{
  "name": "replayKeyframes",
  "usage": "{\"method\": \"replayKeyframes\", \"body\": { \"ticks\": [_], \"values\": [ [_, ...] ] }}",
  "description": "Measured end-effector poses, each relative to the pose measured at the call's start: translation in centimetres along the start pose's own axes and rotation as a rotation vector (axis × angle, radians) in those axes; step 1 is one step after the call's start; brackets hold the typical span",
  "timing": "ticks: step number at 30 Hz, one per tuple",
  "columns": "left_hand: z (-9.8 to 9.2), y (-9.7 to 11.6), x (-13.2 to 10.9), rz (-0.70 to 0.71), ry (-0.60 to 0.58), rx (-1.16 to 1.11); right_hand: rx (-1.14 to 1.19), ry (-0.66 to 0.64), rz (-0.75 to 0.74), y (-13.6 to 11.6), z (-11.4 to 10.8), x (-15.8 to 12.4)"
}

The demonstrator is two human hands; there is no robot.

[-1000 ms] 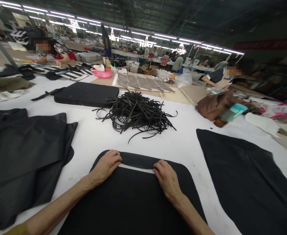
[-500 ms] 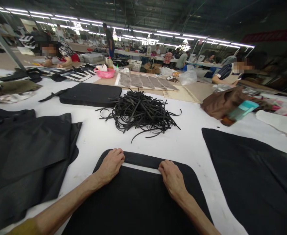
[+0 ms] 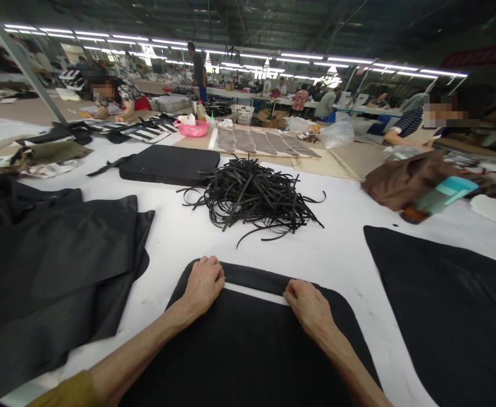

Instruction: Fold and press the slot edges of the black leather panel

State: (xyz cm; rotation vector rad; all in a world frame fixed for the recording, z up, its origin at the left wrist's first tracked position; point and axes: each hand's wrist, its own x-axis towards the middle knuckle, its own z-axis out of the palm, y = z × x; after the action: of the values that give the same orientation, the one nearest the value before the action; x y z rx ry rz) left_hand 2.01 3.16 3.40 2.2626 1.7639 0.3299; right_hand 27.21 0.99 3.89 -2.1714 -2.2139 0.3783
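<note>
A large black sheet panel (image 3: pixel 248 350) with rounded corners lies in front of me on the white-covered table (image 3: pixel 341 249). Near its far edge runs a narrow white band (image 3: pixel 254 293), which may be a gap or a strip; I cannot tell. My left hand (image 3: pixel 205 282) has its fingers curled closed on the panel's far border at the band's left end. At the right end, my right hand (image 3: pixel 309 302) pinches the same border. The border (image 3: pixel 256 277) between the hands bulges slightly. The fingertips are partly hidden.
A tangled heap of black strips (image 3: pixel 256 195) lies beyond the panel, beside a stack of black pieces (image 3: pixel 169 164). Black sheets (image 3: pixel 61 249) lie left, another black sheet (image 3: pixel 447 299) right. A teal-topped bottle (image 3: pixel 440 198) rests by brown cloth (image 3: pixel 400 175). Co-workers sit across the table.
The view has turned a little left, so everything sits further right in the picture. Both hands remain at the panel's far border, which now looks slightly more bulged between them.
</note>
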Motion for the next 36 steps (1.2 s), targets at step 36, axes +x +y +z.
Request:
{"method": "replayKeyframes", "body": {
  "ticks": [36],
  "values": [
    [0.7, 1.4, -3.0, 0.579, -0.106, 0.488, 0.12, -0.13, 0.093, -0.1, -1.3, 1.0]
  ]
}}
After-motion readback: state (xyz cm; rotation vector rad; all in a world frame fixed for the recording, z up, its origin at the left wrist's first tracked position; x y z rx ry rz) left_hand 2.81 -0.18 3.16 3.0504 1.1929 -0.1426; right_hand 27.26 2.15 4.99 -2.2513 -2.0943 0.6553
